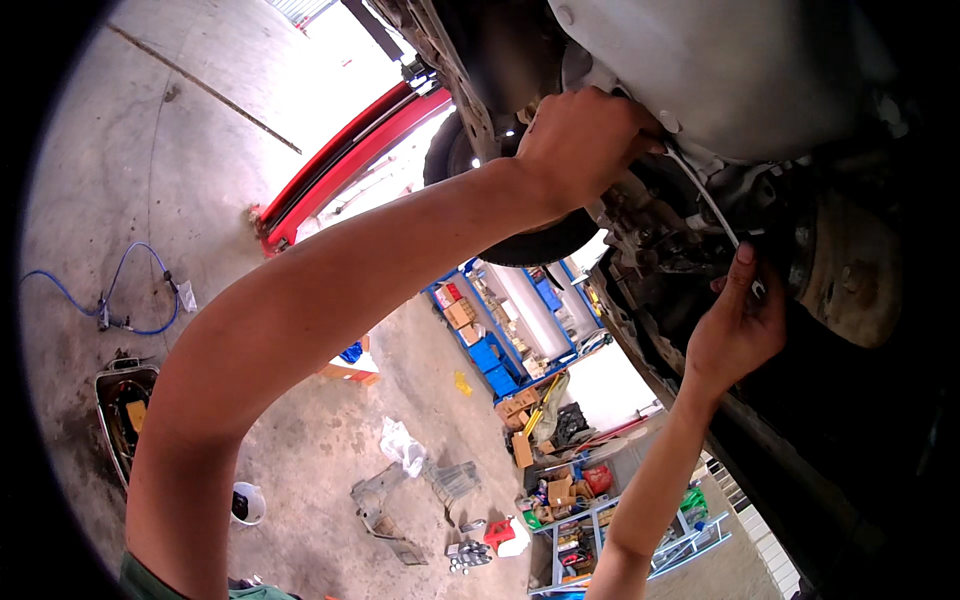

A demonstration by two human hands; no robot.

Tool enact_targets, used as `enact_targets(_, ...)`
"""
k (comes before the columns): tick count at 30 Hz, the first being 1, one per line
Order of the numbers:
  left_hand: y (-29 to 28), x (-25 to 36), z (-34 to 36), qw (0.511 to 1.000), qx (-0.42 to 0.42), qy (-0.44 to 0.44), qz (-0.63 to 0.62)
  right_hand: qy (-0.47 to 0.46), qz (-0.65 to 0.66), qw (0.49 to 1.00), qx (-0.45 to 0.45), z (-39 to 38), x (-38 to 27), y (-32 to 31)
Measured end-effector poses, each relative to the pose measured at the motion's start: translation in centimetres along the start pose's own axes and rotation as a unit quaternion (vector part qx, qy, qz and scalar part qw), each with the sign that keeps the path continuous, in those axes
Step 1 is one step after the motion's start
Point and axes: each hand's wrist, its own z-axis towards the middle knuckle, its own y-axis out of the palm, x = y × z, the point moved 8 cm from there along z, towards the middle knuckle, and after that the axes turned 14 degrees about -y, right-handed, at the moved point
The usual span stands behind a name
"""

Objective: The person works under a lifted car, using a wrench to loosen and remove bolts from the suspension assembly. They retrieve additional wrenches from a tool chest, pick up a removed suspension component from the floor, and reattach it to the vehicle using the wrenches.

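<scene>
Blue hose [104,308] on concrete floor [300,470]

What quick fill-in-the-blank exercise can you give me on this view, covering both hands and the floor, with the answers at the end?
1. The person's ____ hand grips the end of the slim silver metal wrench that is lower in the picture.
2. The other hand is by the wrench's ____ end.
3. The small round bucket on the grey concrete floor is coloured ____.
4. The thin, looped blue hose lies toward the picture's ____ edge.

Missing words: right; upper; white; left.
</scene>
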Motion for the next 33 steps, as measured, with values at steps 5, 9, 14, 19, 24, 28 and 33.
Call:
enact_targets(5, -0.1, 0.3, 0.2, 1.0, -0.012, -0.01, -0.022, -0.003, -0.037, 0.998, -0.053, -0.8, 2.2, 0.2)
enact_targets(9, -0.4, 0.3, 0.0, 1.0, 0.008, 0.005, 0.024, 0.089, 0.086, 0.992, -0.018, -1.2, 2.4, 0.5)
enact_targets(14, 0.1, 0.1, 0.1, 1.0, -0.008, -0.004, 0.01, 0.083, 0.121, 0.989, 0.023, -0.7, 0.0, 0.4)
enact_targets(19, 0.2, 0.1, 0.3, 1.0, -0.002, -0.007, 0.004, 0.064, 0.132, 0.987, 0.058, -0.4, 1.1, 0.9)
enact_targets(24, 0.5, -0.2, 0.5, 1.0, -0.006, 0.013, 0.006, 0.087, 0.111, 0.987, 0.074, -1.0, 2.6, 1.3)
enact_targets(28, -0.1, 0.3, 0.3, 0.999, 0.024, 0.047, -0.006, 0.028, 0.063, 0.994, 0.089, -1.1, 3.2, 1.0)
enact_targets(33, -0.5, 0.1, 0.2, 1.0, 0.009, 0.007, 0.003, -0.112, -0.004, 0.986, 0.123, -0.2, 1.8, 1.1)
